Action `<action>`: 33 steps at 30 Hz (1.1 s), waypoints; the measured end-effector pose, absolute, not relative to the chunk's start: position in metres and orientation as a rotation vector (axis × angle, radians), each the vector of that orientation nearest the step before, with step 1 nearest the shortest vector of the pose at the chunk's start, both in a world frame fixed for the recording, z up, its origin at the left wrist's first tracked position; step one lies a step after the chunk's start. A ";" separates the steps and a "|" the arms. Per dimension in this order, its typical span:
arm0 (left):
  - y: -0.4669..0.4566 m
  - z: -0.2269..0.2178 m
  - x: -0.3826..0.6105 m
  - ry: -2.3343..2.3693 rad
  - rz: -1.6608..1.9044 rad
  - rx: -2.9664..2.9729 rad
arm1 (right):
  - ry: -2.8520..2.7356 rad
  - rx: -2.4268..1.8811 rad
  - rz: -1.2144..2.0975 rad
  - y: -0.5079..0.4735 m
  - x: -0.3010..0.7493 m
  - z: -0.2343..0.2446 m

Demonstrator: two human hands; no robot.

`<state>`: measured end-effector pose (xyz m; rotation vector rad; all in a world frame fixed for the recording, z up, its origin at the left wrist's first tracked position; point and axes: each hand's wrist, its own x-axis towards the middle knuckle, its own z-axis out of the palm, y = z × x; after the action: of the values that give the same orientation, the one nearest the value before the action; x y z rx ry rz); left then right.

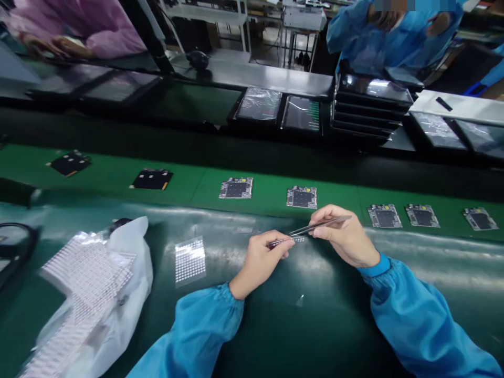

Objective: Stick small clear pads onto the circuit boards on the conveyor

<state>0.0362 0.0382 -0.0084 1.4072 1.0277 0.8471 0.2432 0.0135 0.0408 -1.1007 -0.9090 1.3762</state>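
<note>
My right hand (340, 233) is closed around a pair of metal tweezers (328, 222), whose tips point left to the fingertips of my left hand (268, 254). Thumb and forefinger of that left hand are pinched together. From the pinch a small clear strip with white dots (300, 240) sticks out to the right. The tweezer tips meet the left fingers, and whether they grip a dot is too small to tell. Just beyond my hands, a circuit board (301, 197) lies on the green belt (192, 184).
Left of my hands lies a clear sheet of white dots (190, 260); farther left, more dotted sheets (90, 268) rest on a white plastic bag (136, 262). Several boards line the belt. Black trays (370, 113) are stacked behind it. Two co-workers sit across, in pink (114, 29) and blue (354, 39) sleeves.
</note>
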 end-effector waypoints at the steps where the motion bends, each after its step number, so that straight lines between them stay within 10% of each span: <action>1: 0.038 -0.008 0.038 1.020 0.842 1.416 | -0.898 -1.107 1.369 0.012 0.244 0.039; 33: 0.037 -0.010 0.037 0.988 0.809 1.455 | -1.091 -1.313 1.193 -0.002 0.227 0.036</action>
<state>0.0374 0.0366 -0.0104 1.4549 0.9877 0.8089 0.2273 -0.0016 0.0362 -1.3129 -1.0912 1.1925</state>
